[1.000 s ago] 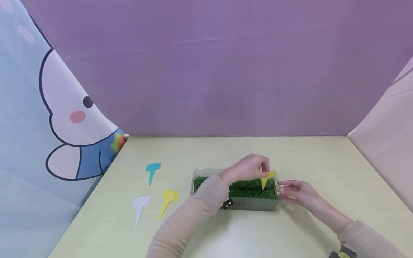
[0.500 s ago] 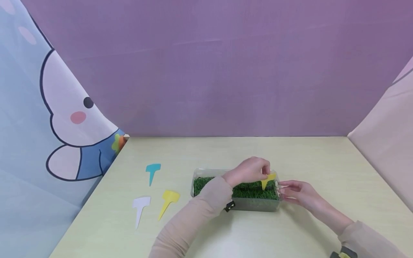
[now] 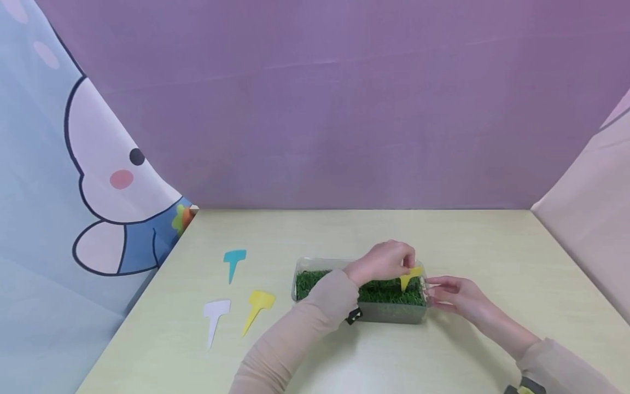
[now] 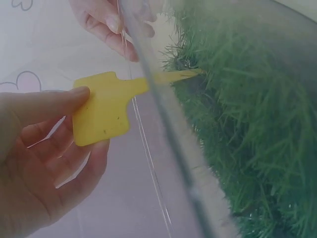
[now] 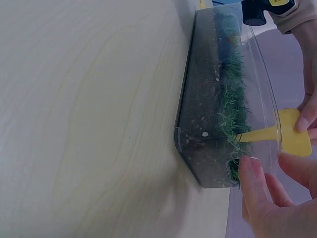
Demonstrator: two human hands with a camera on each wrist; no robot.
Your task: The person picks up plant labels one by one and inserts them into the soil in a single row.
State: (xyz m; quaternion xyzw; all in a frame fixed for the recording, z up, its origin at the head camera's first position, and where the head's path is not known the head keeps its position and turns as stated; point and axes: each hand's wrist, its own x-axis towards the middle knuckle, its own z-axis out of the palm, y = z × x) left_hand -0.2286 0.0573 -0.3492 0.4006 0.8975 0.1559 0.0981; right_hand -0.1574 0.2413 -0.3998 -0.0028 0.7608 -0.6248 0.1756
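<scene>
A yellow T-shaped plant label (image 4: 101, 109) is pinched between the thumb and fingers of my left hand (image 3: 384, 260). Its pointed stem runs down into the green artificial grass (image 3: 389, 296), near the right end of a clear plastic box (image 3: 391, 313). The left wrist view shows the tip of the stem going in among the blades. My right hand (image 3: 464, 299) grips the right end wall of this box. In the right wrist view its fingers (image 5: 251, 186) lie at the notch in that wall, thumb by the rim. Dark soil-like filling shows through the side.
Left of the box, three more labels lie flat on the pale wooden table (image 3: 482, 241): one teal (image 3: 233, 264), one white (image 3: 215, 317) and one yellow (image 3: 257, 307). A purple curtain (image 3: 354, 109) hangs behind the table. Printed cloth (image 3: 39, 191) closes off the left side.
My left hand has come down slightly and a little to the right, bringing the yellow label lower against the grass. The right hand keeps its place on the box.
</scene>
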